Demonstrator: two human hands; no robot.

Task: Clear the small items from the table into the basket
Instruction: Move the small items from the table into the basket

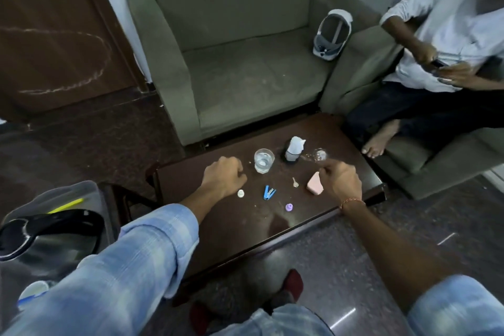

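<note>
**Small items on the dark bench, both hands over it**

Bench (313, 229): dark wood, low, set before a green sofa (231, 49).

Left hand (224, 176): at 9 o'clock of the item cluster, fingers curled into a loose fist; whether anything is inside cannot be told.

Right hand (341, 181): at 3 o'clock of the cluster, fingers curled under, knuckles up; what it pinches, if anything, cannot be told. A thread band circles the wrist.

Items on the bench:
- Glass of water (263, 160), at 12 o'clock, upright.
- White bottle (294, 148), just right of the glass, on a dark base.
- Clear glass piece (319, 155), at 1 o'clock, just beyond the right hand's fingers.
- Pink block (314, 185), at 3 o'clock, beside the right hand.
- Key (294, 182), near the centre.
- Blue clip (269, 193), centre, lying flat.
- White cap (240, 193), at 8 o'clock, just below the left hand.
- Purple cap (289, 207), at 5 o'clock.

Basket (54, 226): grey, off the bench at 8 o'clock, holding a yellow pencil (65, 205) and a black looped object.

On the sofa arm: a white headset (331, 35). A seated person (450, 35) at 2 o'clock.
</note>
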